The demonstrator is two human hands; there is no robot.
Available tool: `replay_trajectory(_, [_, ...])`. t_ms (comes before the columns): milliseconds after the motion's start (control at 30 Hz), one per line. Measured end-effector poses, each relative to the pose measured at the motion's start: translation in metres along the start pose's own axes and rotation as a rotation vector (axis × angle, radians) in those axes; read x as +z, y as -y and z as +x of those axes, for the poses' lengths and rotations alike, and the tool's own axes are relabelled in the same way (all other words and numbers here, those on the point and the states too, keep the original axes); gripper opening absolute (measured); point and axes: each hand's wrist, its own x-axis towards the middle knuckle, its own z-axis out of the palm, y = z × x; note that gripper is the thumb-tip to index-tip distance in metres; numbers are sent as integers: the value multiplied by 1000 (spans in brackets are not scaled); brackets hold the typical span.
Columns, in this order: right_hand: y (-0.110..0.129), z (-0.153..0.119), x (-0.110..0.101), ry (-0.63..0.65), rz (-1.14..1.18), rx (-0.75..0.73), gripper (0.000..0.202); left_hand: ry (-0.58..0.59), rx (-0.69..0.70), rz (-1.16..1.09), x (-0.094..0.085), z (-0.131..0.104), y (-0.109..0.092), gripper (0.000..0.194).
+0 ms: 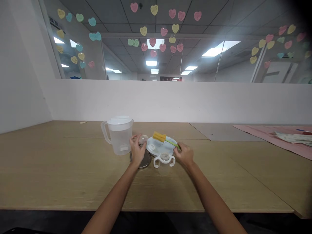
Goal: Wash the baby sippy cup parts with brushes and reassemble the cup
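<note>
My right hand [184,154] is closed on the green handle of a sponge brush [159,136], whose yellow head is over a white plate [159,150]. My left hand [138,150] has its fingers curled round a small clear cup-like piece [143,139], above a dark round tray [145,161]. A small clear bottle [164,165] with two white side handles stands upright in front of the plate. On the plate lies a small white ring-shaped part [152,147].
A clear lidded pitcher [121,138] stands left of my left hand. Farther right are a grey mat [226,132] and a pink sheet [263,136] with papers [292,137] and a pen on it. A wall with a window rises behind the table [73,175].
</note>
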Motion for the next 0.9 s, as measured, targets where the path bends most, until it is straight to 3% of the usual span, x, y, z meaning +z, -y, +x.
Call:
replay_trajectory(67, [-1,1,0,-31,-11,57,25,22,21,207,-4,4,10,47])
replay_trajectory(167, [-2,2,1,-62,-22,92,25,228,-18,463,-7,7,23,55])
replay_trajectory(233, [-3,1,2,-67,-22,89,24,368,-80,554,-7,6,28,54])
replay_trajectory(300, [-4,1,3,-67,-25,89,22,436,-117,563,-5,5,31,51])
replay_trajectory(433, [-4,1,5,-60,-29,101,24,369,-97,539,-2,2,28,49])
replay_trajectory(533, [-3,2,5,-51,-36,116,24,280,101,497,2,2,21,43])
replay_trajectory(600, [-2,2,4,-38,-40,124,24,336,277,420,5,1,18,36])
replay_trajectory(667, [-1,2,3,-16,-37,129,24,455,361,365,7,0,16,34])
replay_trajectory(767, [1,3,2,18,-34,136,23,560,344,372,9,-2,15,39])
replay_trajectory(900, [2,4,1,31,-36,141,23,576,367,389,9,-3,8,44])
